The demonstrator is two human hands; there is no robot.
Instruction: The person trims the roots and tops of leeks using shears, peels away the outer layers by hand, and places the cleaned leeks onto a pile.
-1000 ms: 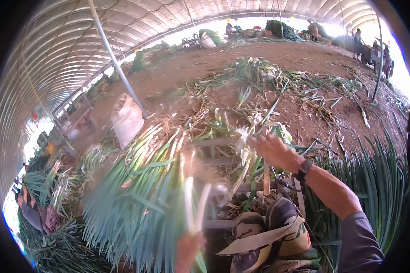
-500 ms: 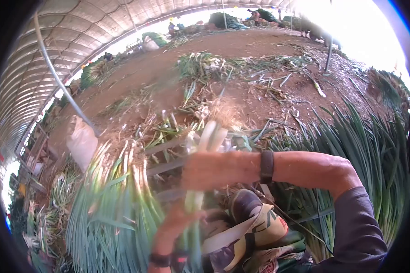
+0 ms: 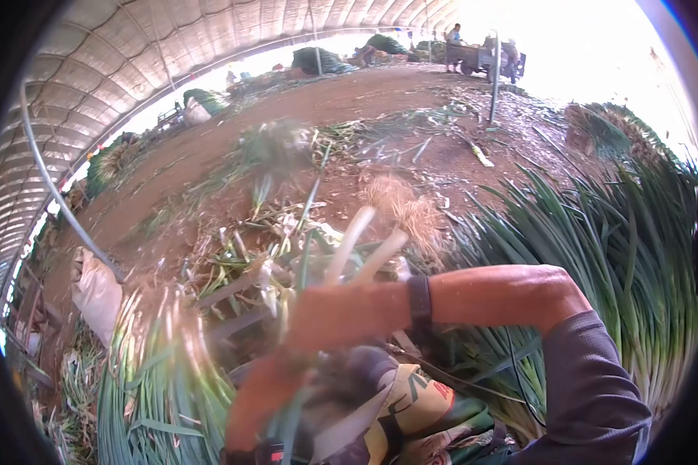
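Note:
My right hand (image 3: 341, 314), with a dark band at its wrist, is wrapped round long green onions (image 3: 354, 240). Their white stalks and stringy brown roots point up and away from me. Close below it, my left hand (image 3: 267, 387) is smeared by motion, and green leaves hang beside it; its fingers cannot be made out. A pile of green onions (image 3: 159, 387) lies to the left, roots away from me. Another large pile (image 3: 620, 256) of long green leaves stands to the right.
Loose leaves and trimmings (image 3: 248, 256) lie on the brown soil ahead. A pale sack (image 3: 97, 294) stands at the left near a curved pole (image 3: 46, 167). Far off, people are beside a cart (image 3: 473, 58) near an upright post (image 3: 495, 85).
The view has turned to the right. The two white stalks in my right hand have spread apart and tilted right. My left hand has come closer to my right hand.

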